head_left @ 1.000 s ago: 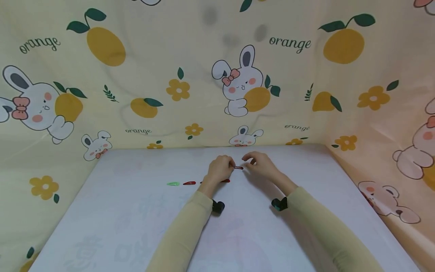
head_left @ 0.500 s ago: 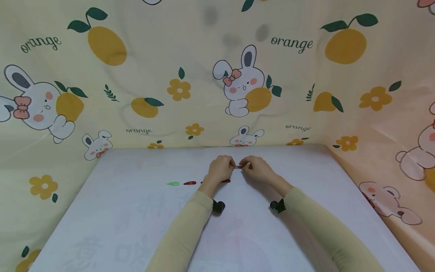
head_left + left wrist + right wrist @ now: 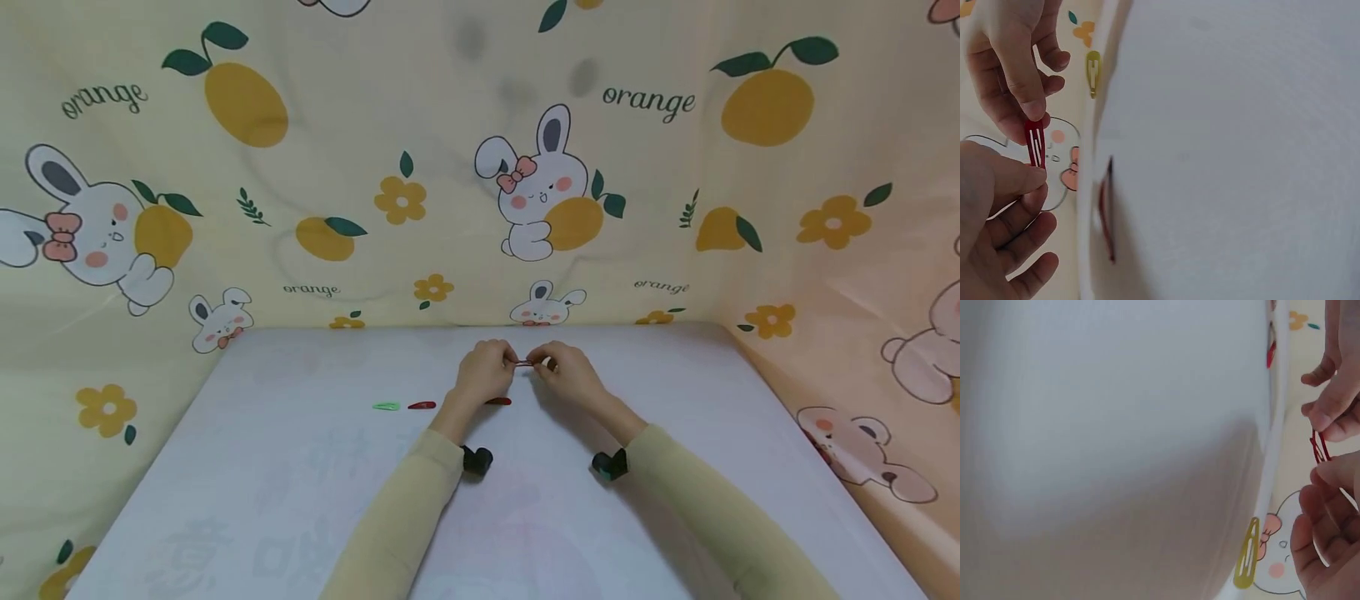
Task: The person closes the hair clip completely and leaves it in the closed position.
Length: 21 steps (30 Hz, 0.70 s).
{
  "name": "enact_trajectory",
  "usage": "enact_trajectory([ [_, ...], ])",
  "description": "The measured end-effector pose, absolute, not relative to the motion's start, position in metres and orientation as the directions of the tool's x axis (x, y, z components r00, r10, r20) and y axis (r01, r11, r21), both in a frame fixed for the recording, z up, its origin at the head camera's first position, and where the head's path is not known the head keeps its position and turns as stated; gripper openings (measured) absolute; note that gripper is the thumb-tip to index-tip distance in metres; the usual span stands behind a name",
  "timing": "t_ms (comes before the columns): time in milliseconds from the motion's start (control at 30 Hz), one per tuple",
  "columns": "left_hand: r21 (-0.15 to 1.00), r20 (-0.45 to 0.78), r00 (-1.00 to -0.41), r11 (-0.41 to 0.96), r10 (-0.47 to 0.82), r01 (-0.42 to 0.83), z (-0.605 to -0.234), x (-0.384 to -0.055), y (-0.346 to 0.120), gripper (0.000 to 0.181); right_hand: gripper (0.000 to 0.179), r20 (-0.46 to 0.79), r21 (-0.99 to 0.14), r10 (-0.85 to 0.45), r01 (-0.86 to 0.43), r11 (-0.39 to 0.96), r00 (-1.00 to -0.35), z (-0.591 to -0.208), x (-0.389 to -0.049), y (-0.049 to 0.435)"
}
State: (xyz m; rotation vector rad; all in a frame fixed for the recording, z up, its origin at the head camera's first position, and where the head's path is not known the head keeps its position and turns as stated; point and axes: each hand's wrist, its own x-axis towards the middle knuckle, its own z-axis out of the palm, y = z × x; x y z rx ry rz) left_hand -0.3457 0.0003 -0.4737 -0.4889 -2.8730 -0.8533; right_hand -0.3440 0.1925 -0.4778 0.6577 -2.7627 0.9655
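Both hands meet over the far part of the table, at either end of one red snap hair clip (image 3: pixel 523 363). My left hand (image 3: pixel 483 371) pinches one end between thumb and finger, its other fingers loosely bent in the left wrist view. At the opposite end, the thumb and fingers of my right hand (image 3: pixel 570 375) pinch the same clip. Two narrow slots show along the clip (image 3: pixel 1035 144) in the left wrist view. Seen from the right wrist, the clip's thin strips (image 3: pixel 1320 447) stand apart from each other.
On the white table (image 3: pixel 300 492) lie a green hair clip (image 3: pixel 386 407), a red one (image 3: pixel 422 405) and another red clip (image 3: pixel 498 402) beside the left wrist. A yellow clip (image 3: pixel 1247 553) lies near the far edge. Patterned cloth (image 3: pixel 337 150) walls the back and sides.
My right hand, apart from the clip a second ago, has come left and now pinches its free end. My left hand keeps its hold. The head view has shifted slightly.
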Motion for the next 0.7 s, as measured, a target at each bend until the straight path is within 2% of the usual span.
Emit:
enact_trajectory([
  [267, 0.524, 0.26, -0.931, 0.772, 0.257, 0.359, -0.463, -0.334, -0.004, 0.007, 0.017, 0.452, -0.588, -0.285, -0.523, 0.617, -0.845, -0.476, -0.333, 0.185],
  [467, 0.508, 0.345, -0.908, 0.766, 0.238, 0.394, -0.456, -0.324, -0.006, 0.005, 0.017, 0.503, -0.657, -0.197, -0.52, 0.546, -0.842, -0.472, -0.321, 0.179],
  [700, 0.507, 0.439, -0.876, 0.749, 0.2, 0.426, -0.441, -0.311, -0.007, 0.011, 0.015, 0.491, -0.753, -0.08, -0.469, 0.461, -0.867, -0.462, -0.306, 0.172],
])
